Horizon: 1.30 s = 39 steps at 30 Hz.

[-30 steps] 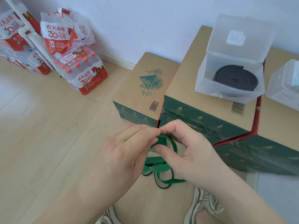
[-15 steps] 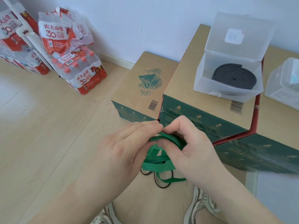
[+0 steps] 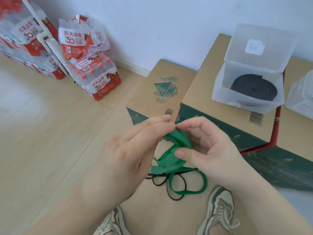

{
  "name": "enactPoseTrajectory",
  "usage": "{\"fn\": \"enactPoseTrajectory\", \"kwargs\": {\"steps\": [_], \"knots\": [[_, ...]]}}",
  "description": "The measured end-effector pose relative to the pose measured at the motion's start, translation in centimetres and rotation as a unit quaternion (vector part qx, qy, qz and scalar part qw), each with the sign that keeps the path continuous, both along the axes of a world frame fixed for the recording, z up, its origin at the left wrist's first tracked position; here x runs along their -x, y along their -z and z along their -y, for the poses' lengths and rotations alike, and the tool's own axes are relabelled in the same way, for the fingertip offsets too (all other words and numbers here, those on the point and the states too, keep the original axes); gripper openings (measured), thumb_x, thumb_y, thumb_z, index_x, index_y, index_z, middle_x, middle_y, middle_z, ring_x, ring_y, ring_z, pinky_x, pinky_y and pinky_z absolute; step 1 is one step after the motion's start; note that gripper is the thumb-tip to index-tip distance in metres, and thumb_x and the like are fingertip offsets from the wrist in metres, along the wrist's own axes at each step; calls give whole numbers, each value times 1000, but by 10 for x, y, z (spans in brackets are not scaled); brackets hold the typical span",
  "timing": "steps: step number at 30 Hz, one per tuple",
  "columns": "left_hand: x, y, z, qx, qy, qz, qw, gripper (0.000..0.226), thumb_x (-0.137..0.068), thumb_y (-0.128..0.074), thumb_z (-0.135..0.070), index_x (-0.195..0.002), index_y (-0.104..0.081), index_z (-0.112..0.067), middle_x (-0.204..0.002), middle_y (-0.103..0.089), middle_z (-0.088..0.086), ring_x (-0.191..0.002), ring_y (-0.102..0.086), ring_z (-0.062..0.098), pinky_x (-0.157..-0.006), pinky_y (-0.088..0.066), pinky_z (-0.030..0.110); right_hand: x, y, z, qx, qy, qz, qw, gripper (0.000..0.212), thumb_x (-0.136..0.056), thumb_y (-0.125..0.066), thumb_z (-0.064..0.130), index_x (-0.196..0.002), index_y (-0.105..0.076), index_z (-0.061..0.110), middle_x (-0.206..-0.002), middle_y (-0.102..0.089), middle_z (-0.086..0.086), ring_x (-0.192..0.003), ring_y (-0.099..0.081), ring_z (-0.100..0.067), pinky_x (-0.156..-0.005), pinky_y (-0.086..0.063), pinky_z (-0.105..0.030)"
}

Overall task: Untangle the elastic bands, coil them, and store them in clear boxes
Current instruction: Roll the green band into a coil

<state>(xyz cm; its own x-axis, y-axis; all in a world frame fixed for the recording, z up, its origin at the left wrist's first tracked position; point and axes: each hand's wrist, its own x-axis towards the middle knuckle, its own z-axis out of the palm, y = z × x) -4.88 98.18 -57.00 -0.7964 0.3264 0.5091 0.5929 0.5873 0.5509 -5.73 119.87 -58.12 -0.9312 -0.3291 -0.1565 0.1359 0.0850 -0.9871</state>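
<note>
Flat green elastic band: held up in the lower middle of the frame, between the two hands. Its free loops hang down toward the wooden floor, and one wide loop sags to the lower right.
Thin black elastic cord: it runs through and under the green loops near the floor, so the two are not yet separated.
Right hand: the thumb presses on a bunched fold of the green band and the index finger curls over the top of it, gripping the band.
Left hand: the fingers are nearly straight, with their tips on the band's upper fold. The thumb is hidden, so I cannot tell whether this hand pinches the band.
Handling: the band looks light, limp and stretchy. It probably twists easily and springs back if let go.
Where to hold: pinch the flat faces close to a crossing, then draw one loop free rather than pulling on the whole bundle.
Clear plastic box: in the upper right with its lid up, on a brown cardboard carton. It already holds a coiled black band.
Second clear box: at the right edge and only partly in view, so its contents cannot be made out.
</note>
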Motion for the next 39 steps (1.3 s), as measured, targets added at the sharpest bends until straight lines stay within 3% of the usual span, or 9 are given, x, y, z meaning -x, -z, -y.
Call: {"fn": "enactPoseTrajectory", "kwargs": {"steps": [4,6,8,12,17,21,26,31,39], "knots": [[-5,-5,6,-16,-22,-21,999,31,-98,-61,2,-123,-64,-17,-129,-70,-4,-118,-67,6,-91,-51,15,-1,1,6,65,-8,15,998,53,-67,-95,17,-112,-69,27,-104,-76,-14,-99,-71,-38,-86,-62,-55],[-6,-4,8,-23,-36,-26,999,27,-99,-63,-3,-121,-66,-17,-127,-71,-4,-119,-67,6,-94,-53,18,-3,1,12,54,-2,0,999,54,-67,-97,27,-113,-71,28,-102,-75,-9,-97,-71,-30,-83,-62,-47],[-6,0,9,-24,-49,-19,998,24,-98,-66,-5,-120,-71,-14,-127,-71,-2,-120,-68,6,-95,-55,22,-5,1,17,37,34,-22,999,40,-75,-91,21,-111,-74,28,-104,-78,-3,-99,-74,-20,-84,-63,-41],[-3,8,12,-7,-64,21,998,27,-98,-71,-15,-125,-72,-12,-132,-69,1,-122,-67,12,-97,-56,30,-4,1,20,8,120,-61,991,27,-77,-79,20,-104,-80,21,-107,-81,-1,-106,-76,-20,-95,-60,-47],[-1,9,9,-2,-80,34,996,33,-97,-70,-17,-130,-67,-12,-119,-74,-6,-106,-70,7,-89,-54,20,1,2,21,-21,138,-44,989,21,-81,-79,16,-101,-80,23,-99,-82,4,-97,-77,-15,-93,-62,-44],[3,12,6,-9,-97,32,995,21,-97,-67,-17,-117,-66,-23,-102,-73,-11,-89,-68,5,-77,-53,22,1,1,23,-39,61,-5,997,22,-89,-76,5,-97,-74,26,-108,-80,9,-106,-75,-12,-97,-59,-39],[0,13,0,-1,-93,48,994,13,-99,-61,-26,-111,-62,-29,-95,-71,-15,-84,-67,2,-69,-52,23,-3,-1,21,-39,66,-8,997,28,-83,-84,11,-95,-67,31,-105,-80,5,-103,-75,-20,-95,-59,-50],[0,14,-4,-9,-105,53,993,14,-95,-66,-24,-105,-72,-18,-94,-74,-12,-87,-65,-2,-78,-45,4,-8,0,21,-34,82,-33,995,24,-79,-84,24,-99,-74,35,-99,-81,7,-92,-76,-16,-82,-64,-37],[2,18,-11,-6,-62,81,995,32,-92,-70,-14,-124,-71,-13,-109,-75,-11,-98,-69,0,-87,-49,6,-7,8,21,-60,160,-57,984,11,-88,-78,20,-87,-73,30,-91,-77,2,-83,-74,-26,-74,-64,-42]]}}
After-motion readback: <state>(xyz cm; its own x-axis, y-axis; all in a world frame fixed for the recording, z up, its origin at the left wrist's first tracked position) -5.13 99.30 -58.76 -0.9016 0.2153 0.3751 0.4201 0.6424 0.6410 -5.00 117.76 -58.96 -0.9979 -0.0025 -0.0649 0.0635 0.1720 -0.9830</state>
